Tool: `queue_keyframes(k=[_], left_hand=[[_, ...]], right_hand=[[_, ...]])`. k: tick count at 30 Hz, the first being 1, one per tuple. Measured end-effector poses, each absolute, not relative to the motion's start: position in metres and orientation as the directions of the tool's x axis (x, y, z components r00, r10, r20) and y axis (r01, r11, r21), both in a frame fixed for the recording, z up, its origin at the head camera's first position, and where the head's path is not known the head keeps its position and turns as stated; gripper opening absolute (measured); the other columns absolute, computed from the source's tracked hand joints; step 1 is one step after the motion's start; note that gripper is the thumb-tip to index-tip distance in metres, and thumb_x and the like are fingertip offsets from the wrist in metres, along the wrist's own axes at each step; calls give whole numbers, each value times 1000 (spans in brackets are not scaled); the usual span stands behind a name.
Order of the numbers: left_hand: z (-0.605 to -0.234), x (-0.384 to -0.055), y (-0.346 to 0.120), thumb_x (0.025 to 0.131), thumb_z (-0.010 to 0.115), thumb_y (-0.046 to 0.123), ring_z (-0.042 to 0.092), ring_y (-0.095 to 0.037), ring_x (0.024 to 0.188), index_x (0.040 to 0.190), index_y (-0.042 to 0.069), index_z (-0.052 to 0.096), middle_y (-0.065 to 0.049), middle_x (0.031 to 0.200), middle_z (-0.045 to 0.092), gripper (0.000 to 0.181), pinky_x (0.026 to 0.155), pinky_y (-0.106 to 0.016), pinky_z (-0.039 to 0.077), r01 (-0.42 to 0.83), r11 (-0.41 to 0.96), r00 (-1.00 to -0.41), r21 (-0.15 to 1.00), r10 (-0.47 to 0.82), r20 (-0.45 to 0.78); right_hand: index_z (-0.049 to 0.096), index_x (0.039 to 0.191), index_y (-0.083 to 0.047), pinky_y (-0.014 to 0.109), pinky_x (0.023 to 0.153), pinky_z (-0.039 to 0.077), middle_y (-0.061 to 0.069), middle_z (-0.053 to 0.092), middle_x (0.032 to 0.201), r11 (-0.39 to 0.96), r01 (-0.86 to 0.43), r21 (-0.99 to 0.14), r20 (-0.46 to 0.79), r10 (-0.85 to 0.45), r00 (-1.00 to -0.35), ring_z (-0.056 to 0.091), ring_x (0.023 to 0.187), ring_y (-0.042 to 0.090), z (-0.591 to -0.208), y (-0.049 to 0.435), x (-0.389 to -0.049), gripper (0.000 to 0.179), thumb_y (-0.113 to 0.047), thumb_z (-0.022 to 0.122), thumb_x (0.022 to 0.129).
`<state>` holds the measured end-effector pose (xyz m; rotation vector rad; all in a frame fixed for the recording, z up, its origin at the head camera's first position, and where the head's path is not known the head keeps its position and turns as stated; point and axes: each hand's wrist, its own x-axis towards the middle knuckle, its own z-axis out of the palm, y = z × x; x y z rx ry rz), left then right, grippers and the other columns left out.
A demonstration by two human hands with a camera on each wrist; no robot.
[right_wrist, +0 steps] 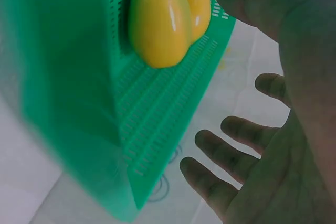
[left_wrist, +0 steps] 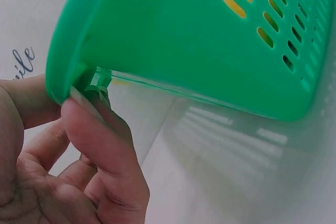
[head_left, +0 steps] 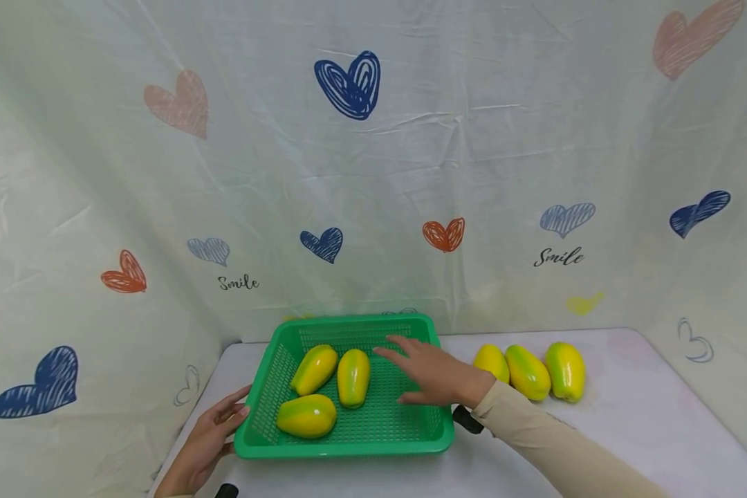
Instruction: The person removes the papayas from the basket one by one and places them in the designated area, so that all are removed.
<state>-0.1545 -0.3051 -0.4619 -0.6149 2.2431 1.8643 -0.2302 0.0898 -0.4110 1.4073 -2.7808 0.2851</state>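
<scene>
Steadying the green basket [head_left: 342, 453] appears to be the left hand's [head_left: 202, 439] duty, with the handling of fruit judged to fall to the right hand [head_left: 438, 373]; which way the fruit travels cannot be determined. Proper execution calls for a firm but light hold, so the basket neither slides nor tips; each fruit should be taken singly around its middle, lifted clear of the wall and set down rather than dropped, as glossy skins may slip or roll. Location of fruit: a far-left fruit [head_left: 315, 369], a middle fruit [head_left: 353, 377] and a near fruit [head_left: 307, 416] lie in the basket's left half; a row of three more fruits [head_left: 527, 373] rests on the white table [head_left: 635, 415] to the right. Hand condition: the left pinches the basket's left rim between thumb and finger; the right holds nothing, its fingers spread and thumb apart over the basket's right portion, no contact observed. The right forearm, in a beige sleeve [head_left: 554, 436], slants in from the lower right.
</scene>
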Motion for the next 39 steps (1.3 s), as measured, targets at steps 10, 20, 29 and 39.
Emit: queue_keyframes(k=[10,20,29,39], left_hand=[[-463,-154,-306,91,59,25,59,-22,80,142,11,36,-12,109,53,58,66,-38,51,-397,136,-908,908,-204,-367],[-462,-154,-306,91,60,26,59,-21,80,143,10,35,-12,108,53,60,67,-38,51,-403,134,-905,905,-205,-373],[-463,-154,-305,91,60,27,59,-21,80,143,9,35,-12,109,52,60,68,-38,51,-404,123,-904,906,-205,-375],[-463,-154,-305,91,60,25,59,-22,80,142,11,36,-13,109,53,58,68,-38,51,-409,117,-900,905,-214,-379]], right_hand=[[26,146,-20,43,98,38,15,28,145,594,-798,-102,65,-797,-601,42,123,31,-415,63,-235,85,-44,71,79],[30,145,-18,41,92,43,14,31,143,614,-782,-101,20,-785,-619,45,119,32,-418,36,-238,82,-43,72,79],[30,144,-22,38,92,44,11,31,142,662,-743,-100,-46,-749,-661,45,119,28,-430,18,-245,80,-44,71,79],[26,147,-24,36,93,43,10,32,141,684,-727,-63,-86,-729,-679,44,119,27,-439,4,-249,83,-45,70,79]])
